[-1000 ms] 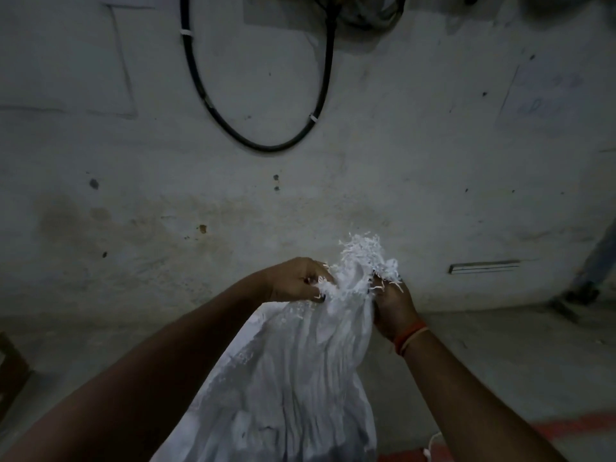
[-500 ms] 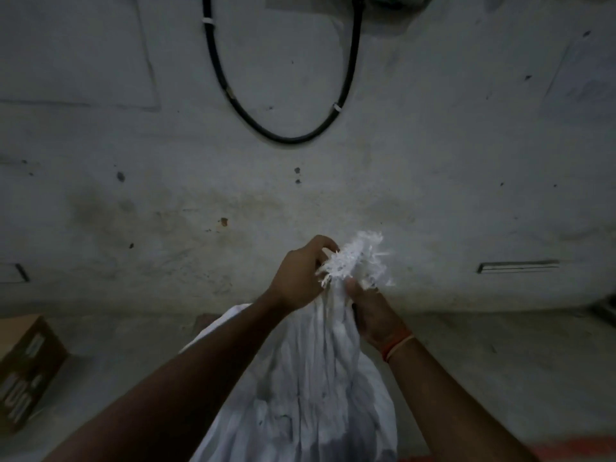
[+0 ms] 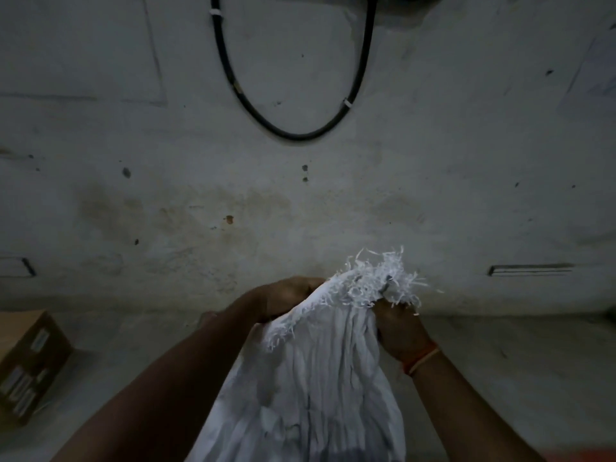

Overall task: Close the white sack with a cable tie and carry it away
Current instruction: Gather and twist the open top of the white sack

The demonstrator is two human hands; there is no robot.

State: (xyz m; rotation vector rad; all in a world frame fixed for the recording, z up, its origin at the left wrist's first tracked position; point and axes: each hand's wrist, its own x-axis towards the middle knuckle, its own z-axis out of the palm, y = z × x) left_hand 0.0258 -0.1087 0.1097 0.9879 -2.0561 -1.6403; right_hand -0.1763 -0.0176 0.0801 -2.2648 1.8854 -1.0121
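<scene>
At the far left edge, a brown cardboard box (image 3: 31, 365) with pale labels sits on the concrete floor (image 3: 520, 378), showing more of itself than half a second ago, when only its corner reached into view. Above it and across the whole background rises a stained grey wall (image 3: 100, 181), where a black cable (image 3: 293, 135) hangs in a loop; that loop now sits a little further right in the picture than before, and a full second ago it hung left of centre.

Moving right, the left hand (image 3: 286, 296) has dropped lower and lies partly behind the fabric, its fingers curled shut on the sack's frayed rim; earlier it was raised higher, pinching close beside the other hand. The white sack (image 3: 316, 378) stands on the floor between the two forearms, its neck pulled up and gathered into long pleats, the ragged white fringe (image 3: 376, 278) now spread wider between the hands than in the earlier frame.

Further right, the right hand (image 3: 401, 328) is clenched around the bunched neck just below the fringe, with an orange thread band (image 3: 421, 360) at the wrist. On the wall to its right is a narrow dark slot (image 3: 530, 270). A cable tie cannot be made out in either hand.
</scene>
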